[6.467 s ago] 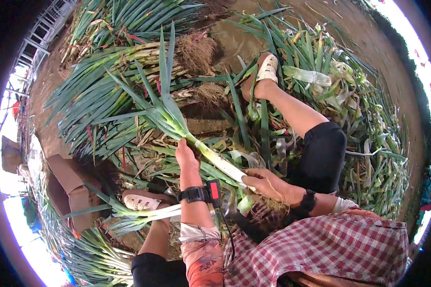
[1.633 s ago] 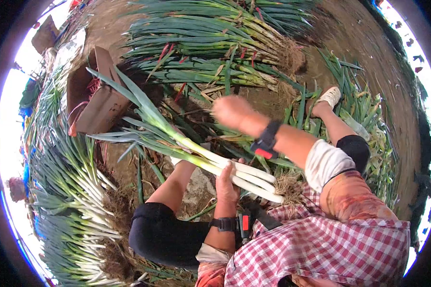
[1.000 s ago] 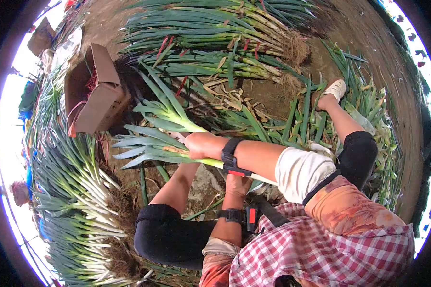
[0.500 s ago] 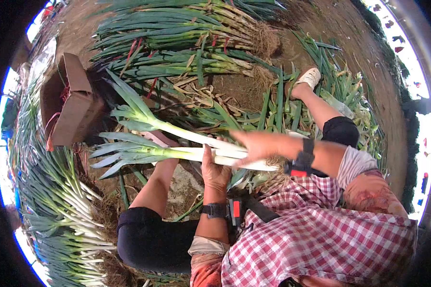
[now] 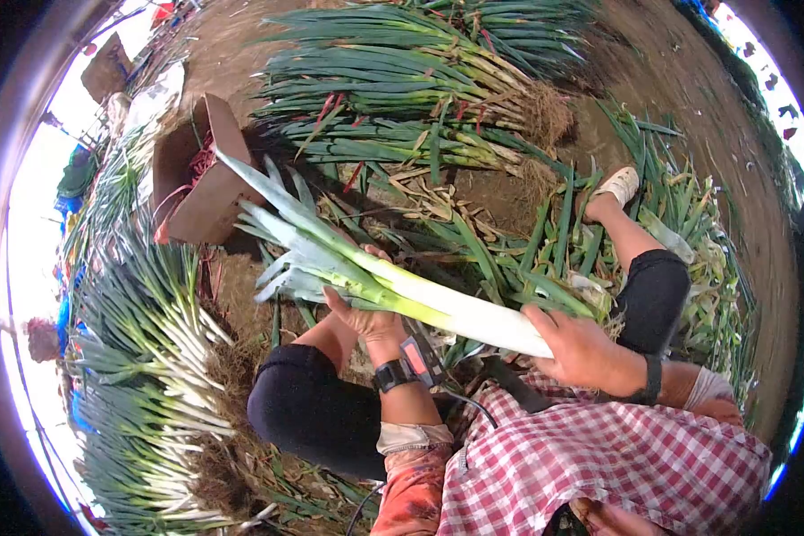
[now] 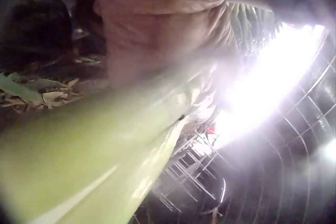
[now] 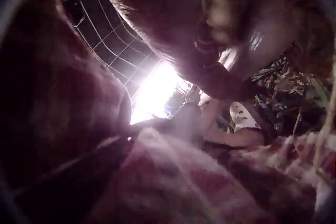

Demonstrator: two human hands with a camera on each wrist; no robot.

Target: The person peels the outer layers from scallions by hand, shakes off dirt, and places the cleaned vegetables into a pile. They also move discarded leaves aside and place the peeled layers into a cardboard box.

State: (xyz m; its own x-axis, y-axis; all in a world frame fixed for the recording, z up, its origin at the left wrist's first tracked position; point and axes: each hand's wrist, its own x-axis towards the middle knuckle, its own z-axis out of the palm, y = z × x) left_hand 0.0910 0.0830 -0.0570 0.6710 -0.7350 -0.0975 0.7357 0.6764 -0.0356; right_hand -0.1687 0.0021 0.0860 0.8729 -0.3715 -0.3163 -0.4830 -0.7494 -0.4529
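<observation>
A bundle of leeks (image 5: 456, 308) lies diagonally across the lap in the head view, leaves toward the upper left, white ends toward the lower right. The left hand (image 5: 366, 323) holds it from below near the leaf bases, thumb on the near side and fingertips showing beyond. At the white root end, the right hand (image 5: 590, 355) grips the stalks, thumb along the top; its palm hides the roots. In the left wrist view, pale green stalks (image 6: 89, 155) pass close under the left hand (image 6: 163, 24). The right wrist view is dark, with the right hand (image 7: 157, 14) beside a whitish stalk (image 7: 262, 48).
Tied leek bundles (image 5: 402, 80) lie at the top. A cardboard box (image 5: 214, 201) with red ties stands upper left, above rows of leeks (image 5: 161, 384) with white stalks. Stripped leaves (image 5: 688, 241) are heaped at right, near a shoe (image 5: 618, 186). Bent knees flank the lap.
The right hand, blurred over the stalks half a second ago, now grips their white ends. The leeks are drawn closer together and tilt more steeply. The left hand has moved toward the leaves.
</observation>
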